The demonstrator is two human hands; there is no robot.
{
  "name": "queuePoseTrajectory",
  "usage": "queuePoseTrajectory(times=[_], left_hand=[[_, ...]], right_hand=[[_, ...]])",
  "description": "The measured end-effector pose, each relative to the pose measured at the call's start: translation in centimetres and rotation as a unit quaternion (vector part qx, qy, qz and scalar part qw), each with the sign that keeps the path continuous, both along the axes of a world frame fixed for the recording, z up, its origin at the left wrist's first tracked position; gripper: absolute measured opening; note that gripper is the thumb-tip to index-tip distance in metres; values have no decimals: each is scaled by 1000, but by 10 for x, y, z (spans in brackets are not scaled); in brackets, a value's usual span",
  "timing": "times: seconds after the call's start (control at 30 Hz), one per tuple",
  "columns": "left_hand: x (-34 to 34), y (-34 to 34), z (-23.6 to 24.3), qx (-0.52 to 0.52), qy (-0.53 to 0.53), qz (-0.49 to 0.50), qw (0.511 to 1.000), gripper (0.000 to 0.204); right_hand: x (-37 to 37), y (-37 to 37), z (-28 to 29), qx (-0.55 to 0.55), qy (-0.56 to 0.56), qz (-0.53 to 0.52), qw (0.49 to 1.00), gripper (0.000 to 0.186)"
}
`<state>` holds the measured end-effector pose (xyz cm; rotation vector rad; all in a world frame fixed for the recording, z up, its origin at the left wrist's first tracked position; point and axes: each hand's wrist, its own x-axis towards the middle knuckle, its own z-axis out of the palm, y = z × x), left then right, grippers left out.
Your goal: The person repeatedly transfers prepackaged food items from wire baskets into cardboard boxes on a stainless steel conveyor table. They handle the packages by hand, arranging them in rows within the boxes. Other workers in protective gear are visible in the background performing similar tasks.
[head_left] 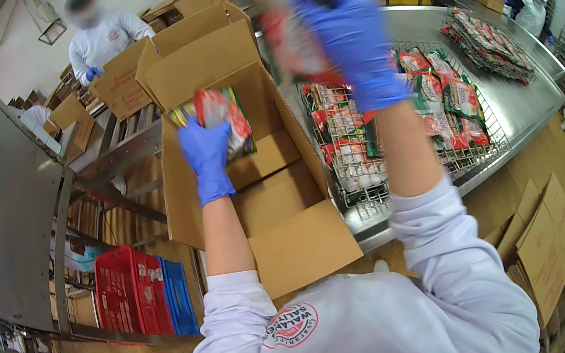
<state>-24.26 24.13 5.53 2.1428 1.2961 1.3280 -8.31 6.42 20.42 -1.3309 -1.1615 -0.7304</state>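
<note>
My left hand (206,155), in a blue glove, is closed on a few red, green and yellow food packets (224,115) inside an open cardboard box (305,244). The bottom of the box shows below that hand. To the right of the box, my right hand (354,45), gloved as well and smeared by motion, grips red and green food packets (293,36) above the steel table (523,54). Beneath my right forearm lie wire racks (359,167) bearing rows of similar packets (462,98).
A stack of loaded racks (489,48) stands farther right on the table. Red crates (130,292) and a blue crate (179,295) are at the lower left. Flattened cartons (543,237) lean at the lower right. A co-worker (106,38) handles a carton (121,80) across from me.
</note>
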Motion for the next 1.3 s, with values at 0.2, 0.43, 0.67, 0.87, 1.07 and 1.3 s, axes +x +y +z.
queuePoseTrajectory(times=[0.2, 0.43, 0.67, 0.87, 1.07, 1.3], left_hand=[[-15, 47, -85, -163, 83, 65, 981, 38], [-16, 50, -114, -218, 176, -13, 960, 64], [15, 56, -111, 74, 85, -317, 942, 36], [-3, 45, -157, -40, 475, -193, 858, 25], [30, 15, -145, -51, 650, -135, 746, 34], [31, 13, -154, -17, 598, -161, 785, 36]], right_hand=[[-88, 158, -121, -319, 107, -24, 942, 19], [-60, 213, -326, -443, 293, 53, 846, 67], [-54, 158, -282, -345, 629, 331, 614, 69], [-125, 118, -158, -218, 386, 249, 861, 46], [-4, 0, -74, -125, 78, 96, 984, 35], [197, -109, -205, -532, 357, -373, 671, 78]])
